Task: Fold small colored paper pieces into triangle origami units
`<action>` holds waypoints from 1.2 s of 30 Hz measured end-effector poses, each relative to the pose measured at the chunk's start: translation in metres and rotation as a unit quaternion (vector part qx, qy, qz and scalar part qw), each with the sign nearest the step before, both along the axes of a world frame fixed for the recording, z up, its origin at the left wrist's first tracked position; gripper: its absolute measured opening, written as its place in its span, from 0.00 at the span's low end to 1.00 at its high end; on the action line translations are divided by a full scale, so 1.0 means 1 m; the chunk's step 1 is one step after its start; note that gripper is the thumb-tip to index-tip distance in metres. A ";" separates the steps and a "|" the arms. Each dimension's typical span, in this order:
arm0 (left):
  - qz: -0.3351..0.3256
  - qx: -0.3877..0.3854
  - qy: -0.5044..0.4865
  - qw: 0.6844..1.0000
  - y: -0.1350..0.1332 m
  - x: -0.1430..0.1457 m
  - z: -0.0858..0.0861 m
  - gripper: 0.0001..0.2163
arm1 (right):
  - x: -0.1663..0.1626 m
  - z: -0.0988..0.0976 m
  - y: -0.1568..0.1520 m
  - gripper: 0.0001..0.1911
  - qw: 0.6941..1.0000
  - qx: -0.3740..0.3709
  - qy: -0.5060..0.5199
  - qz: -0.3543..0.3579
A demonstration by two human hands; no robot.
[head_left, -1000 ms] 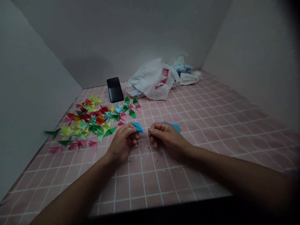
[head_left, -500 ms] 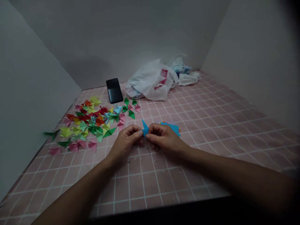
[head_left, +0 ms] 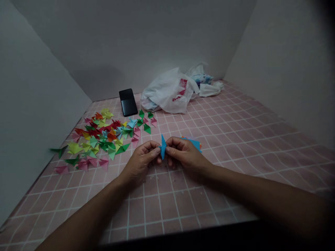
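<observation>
Pink mat point(head_left: 222, 195) lies open rightward; hands point(head_left: 140, 164) point(head_left: 184, 153) pinch seemingly folded blue paper point(head_left: 163, 146).

The left hand point(head_left: 140, 162) and right hand point(head_left: 184, 153) pinch a folded blue paper triangle point(head_left: 163, 147) upright between them. Coloured paper sheets point(head_left: 193, 142) lie just beyond the right hand. Multicoloured paper triangles point(head_left: 99, 139) cover the left of the pink grid mat point(head_left: 167, 209). A black smartphone point(head_left: 128, 102) and white plastic bag point(head_left: 167, 92) lie far.

Folded paper triangles point(head_left: 101, 139) lying L on mat point(head_left: 183, 209); phone point(head_left: 128, 102) sitting behind them, plastic bag point(head_left: 167, 92) just R of phone; paper stack point(head_left: 192, 142) lying behind R hand point(head_left: 187, 155); paper piece point(head_left: 163, 147) standing between it and L hand point(head_left: 140, 164).
</observation>
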State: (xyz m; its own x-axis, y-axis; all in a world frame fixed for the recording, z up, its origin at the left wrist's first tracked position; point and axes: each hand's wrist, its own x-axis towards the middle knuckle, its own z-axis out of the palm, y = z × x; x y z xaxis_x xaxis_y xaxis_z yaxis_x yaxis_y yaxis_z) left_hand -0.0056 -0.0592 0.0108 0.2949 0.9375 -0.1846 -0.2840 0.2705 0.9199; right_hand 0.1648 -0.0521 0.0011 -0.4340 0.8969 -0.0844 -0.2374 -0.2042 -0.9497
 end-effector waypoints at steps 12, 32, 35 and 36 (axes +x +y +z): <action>0.055 0.114 0.126 0.984 -0.010 0.004 0.005 0.08 | -0.004 0.013 -0.004 0.07 0.994 0.049 -0.079 -0.049; 0.098 0.161 0.151 0.970 -0.013 0.010 0.007 0.05 | -0.002 0.011 -0.003 0.04 0.987 0.128 -0.081 -0.047; 0.097 0.169 0.156 0.968 -0.014 0.009 0.009 0.03 | -0.002 0.013 -0.004 0.03 0.988 0.127 -0.071 -0.043; 0.095 0.180 0.161 0.966 -0.014 0.008 0.010 0.02 | -0.002 0.013 -0.004 0.03 0.989 0.127 -0.069 -0.044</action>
